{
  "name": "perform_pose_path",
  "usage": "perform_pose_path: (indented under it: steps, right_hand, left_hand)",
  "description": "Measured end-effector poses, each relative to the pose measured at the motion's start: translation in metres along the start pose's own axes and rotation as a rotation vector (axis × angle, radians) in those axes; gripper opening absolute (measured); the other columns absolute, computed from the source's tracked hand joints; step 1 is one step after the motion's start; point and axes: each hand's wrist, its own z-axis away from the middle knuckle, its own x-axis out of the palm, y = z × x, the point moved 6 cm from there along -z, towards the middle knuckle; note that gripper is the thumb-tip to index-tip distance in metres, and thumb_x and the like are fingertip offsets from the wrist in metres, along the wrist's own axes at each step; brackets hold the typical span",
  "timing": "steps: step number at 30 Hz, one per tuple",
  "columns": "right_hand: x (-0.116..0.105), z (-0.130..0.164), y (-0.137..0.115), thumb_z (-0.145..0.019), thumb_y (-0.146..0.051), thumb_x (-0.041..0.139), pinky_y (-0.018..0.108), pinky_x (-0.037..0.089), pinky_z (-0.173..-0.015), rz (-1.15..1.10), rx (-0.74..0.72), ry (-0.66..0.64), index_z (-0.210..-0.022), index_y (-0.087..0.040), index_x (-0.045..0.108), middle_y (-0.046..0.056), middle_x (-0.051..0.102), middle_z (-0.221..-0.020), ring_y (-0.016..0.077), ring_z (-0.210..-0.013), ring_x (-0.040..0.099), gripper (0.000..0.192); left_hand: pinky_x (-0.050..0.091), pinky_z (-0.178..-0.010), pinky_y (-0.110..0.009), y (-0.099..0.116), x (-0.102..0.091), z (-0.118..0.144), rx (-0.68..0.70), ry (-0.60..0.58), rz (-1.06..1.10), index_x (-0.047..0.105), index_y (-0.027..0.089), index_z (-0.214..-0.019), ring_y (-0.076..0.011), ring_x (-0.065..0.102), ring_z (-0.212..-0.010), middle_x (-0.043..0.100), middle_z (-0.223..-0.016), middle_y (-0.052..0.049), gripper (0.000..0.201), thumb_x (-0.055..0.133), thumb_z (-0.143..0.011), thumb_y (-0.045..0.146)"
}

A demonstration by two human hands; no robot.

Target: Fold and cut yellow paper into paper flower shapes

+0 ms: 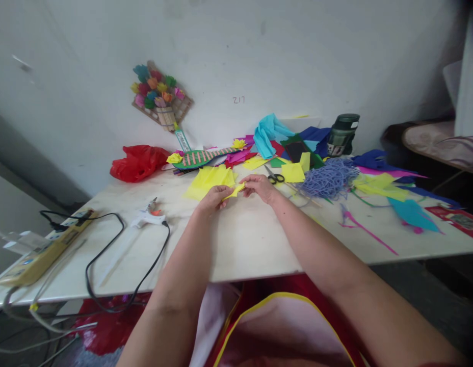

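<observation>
A small piece of yellow crepe paper (pixel 235 191) is stretched between my two hands, above the middle of the table. My left hand (pixel 214 199) is closed on its left end. On the right end, the fingers of my right hand (pixel 259 187) pinch the paper. Just behind my hands lies a larger yellow sheet (pixel 209 181), flat on the tabletop. Black-handled scissors (pixel 274 177) rest right beside my right hand, near a few small yellow paper pieces (pixel 293 172).
At the left, a glue gun (pixel 150 218) with its cord and a power strip (pixel 49 250) lie on the table (pixel 255 244). A red plastic bag (pixel 139 162) and a decorated green craft (pixel 206 157) sit behind. Shredded purple paper (pixel 328 178) and a dark bottle (pixel 341 135) stand right.
</observation>
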Motion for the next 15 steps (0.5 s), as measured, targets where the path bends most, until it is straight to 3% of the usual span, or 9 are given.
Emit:
perform_pose_path:
  steps: [9, 15]
  right_hand:
    - [0.0017, 0.0015, -0.0031, -0.063, -0.019, 0.056, 0.025, 0.045, -0.047, -0.039, -0.013, -0.030, -0.076, -0.011, 0.060, 0.004, 0.064, -0.056, 0.0124, -0.043, 0.056, 0.016]
    - [-0.0067, 0.0003, -0.0045, -0.060, -0.014, 0.054, 0.023, 0.043, -0.042, -0.114, -0.020, 0.091, -0.071, -0.013, 0.056, 0.002, 0.062, -0.052, 0.0105, -0.038, 0.052, 0.011]
  left_hand:
    - [0.015, -0.033, -0.020, -0.0003, 0.0022, 0.0004, -0.004, -0.033, 0.027, 0.045, 0.016, -0.062, -0.0036, 0.029, -0.027, 0.040, -0.034, 0.006, 0.035, 0.058, -0.065, 0.048]
    - [0.013, -0.032, -0.020, 0.0032, 0.0005, 0.0012, 0.021, 0.001, 0.001, 0.044, 0.016, -0.060, -0.0035, 0.027, -0.026, 0.038, -0.033, 0.006, 0.037, 0.057, -0.065, 0.050]
